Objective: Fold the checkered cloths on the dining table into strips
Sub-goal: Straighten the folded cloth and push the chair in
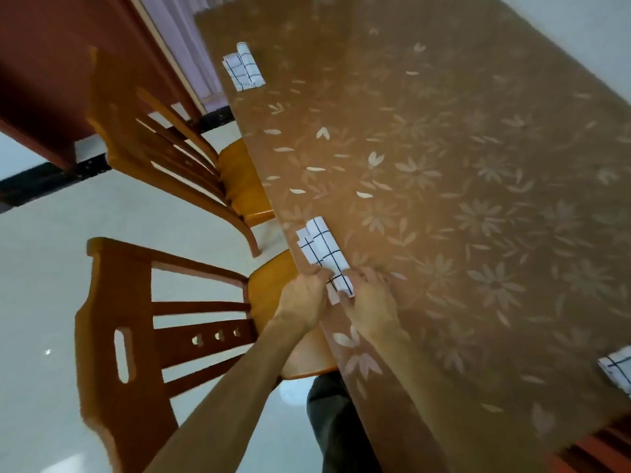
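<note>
A white cloth with black check lines (321, 249) lies folded into a narrow strip along the left edge of the dining table (444, 186). My left hand (302, 303) grips the strip's near end from the table-edge side. My right hand (367, 302) pinches the same end from the other side. A second folded checkered cloth (243, 67) lies farther along the same edge. Part of a third checkered cloth (618, 369) shows at the right border.
The table wears a brown flower-patterned cover. Two wooden chairs (143, 322) (177, 158) stand pushed against the table's left edge, over a pale tiled floor. A dark red wooden cabinet (51, 80) stands at the upper left.
</note>
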A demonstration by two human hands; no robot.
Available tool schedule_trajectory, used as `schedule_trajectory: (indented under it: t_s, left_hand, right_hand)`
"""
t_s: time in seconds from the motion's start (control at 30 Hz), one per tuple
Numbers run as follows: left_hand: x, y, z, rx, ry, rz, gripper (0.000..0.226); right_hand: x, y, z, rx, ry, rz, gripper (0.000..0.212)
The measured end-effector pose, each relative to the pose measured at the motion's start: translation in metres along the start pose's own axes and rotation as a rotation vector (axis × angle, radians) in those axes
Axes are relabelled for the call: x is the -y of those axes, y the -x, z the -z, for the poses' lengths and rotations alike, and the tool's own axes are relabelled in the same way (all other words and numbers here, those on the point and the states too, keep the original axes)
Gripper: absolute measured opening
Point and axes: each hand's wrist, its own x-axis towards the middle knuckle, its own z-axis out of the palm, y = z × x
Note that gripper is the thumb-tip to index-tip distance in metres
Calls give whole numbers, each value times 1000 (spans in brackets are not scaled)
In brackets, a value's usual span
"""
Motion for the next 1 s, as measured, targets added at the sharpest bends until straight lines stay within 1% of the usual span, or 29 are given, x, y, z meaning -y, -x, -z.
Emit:
schedule_trajectory:
  t_s: [0.17,0.27,0.37,0.47,0.5,0.6,0.63,0.7,0.77,0.83,0.93,1.0]
  left_hand:
    - [18,-42,1,109,-19,-102,49]
    - [24,-48,0,115,-81,-160,47]
    - [34,-42,-1,127,-84,-212,44]
    - [45,-31,-7,159,-111,-273,51]
    - [49,-29,-8,160,-147,-295,53]
    - [53,-29,-9,78,-255,-389,60]
    - [54,-31,-10,43,-316,-432,62]
    - [59,-38,-13,51,-443,-509,65]
    - [66,-48,-10,139,-525,-514,67]
    - [72,-57,-5,182,-553,-523,71]
    - [74,-59,4,209,-511,-535,75]
    - [75,-53,18,201,-447,-526,74]
  right_hand:
    - [1,-7,-23,-62,9,-56,47]
    - [4,-8,-25,-65,18,-84,48]
    - [10,-5,-26,-42,29,-81,48]
    - [13,3,-29,18,40,-54,48]
    - [14,4,-29,37,36,-56,47]
    - [16,4,-31,48,61,-78,47]
    - [18,4,-31,37,76,-92,49]
    - [21,4,-34,-4,133,-104,56]
    - [21,6,-40,-34,238,-56,58]
    - [19,10,-46,-38,308,-37,57]
    - [26,12,-49,22,334,-108,68]
    - [38,11,-46,9,298,-153,68]
